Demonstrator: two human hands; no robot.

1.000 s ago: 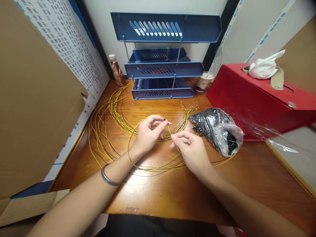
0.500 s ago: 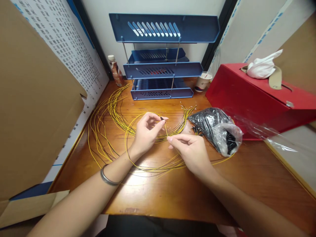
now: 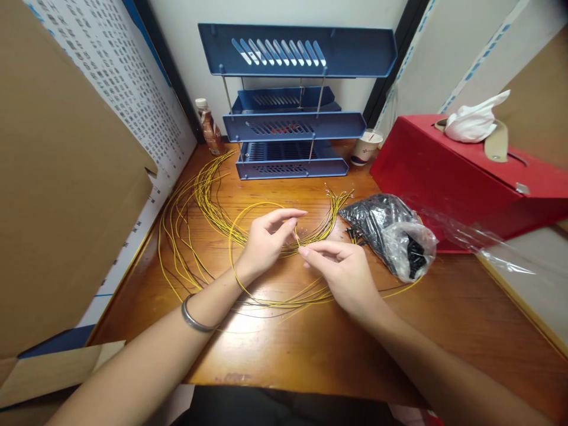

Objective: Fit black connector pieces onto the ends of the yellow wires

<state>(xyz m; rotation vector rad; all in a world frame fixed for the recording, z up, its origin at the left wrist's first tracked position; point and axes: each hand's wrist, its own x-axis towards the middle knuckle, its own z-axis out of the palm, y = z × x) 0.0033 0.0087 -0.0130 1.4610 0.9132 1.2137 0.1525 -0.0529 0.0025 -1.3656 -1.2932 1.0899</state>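
My left hand [image 3: 264, 238] is over the middle of the wooden table. Its thumb is bent against the curled fingers, with the index finger stretched above. A black connector that showed there earlier is hidden behind the thumb. Below that grip, a thin yellow wire [image 3: 297, 236] runs down to my right hand [image 3: 344, 266], whose thumb and index finger pinch it. A loop of yellow wire crosses my left wrist. Under and around both hands lies a bundle of yellow and black wires [image 3: 208, 207], its tipped ends fanned out beyond my right hand.
A clear plastic bag [image 3: 377, 225] of small black parts lies to the right, several black connectors [image 3: 355, 235] beside it. Behind stand a blue tray rack [image 3: 295, 127], a bottle [image 3: 210, 130] and a paper cup [image 3: 366, 148]. A red box [image 3: 426, 177] with tissue is at right; cardboard [image 3: 66, 177] rises left.
My left index finger has straightened and lifted slightly, and the black connector between thumb and finger has gone out of sight. My right hand keeps its pinch on the wire, almost unmoved.
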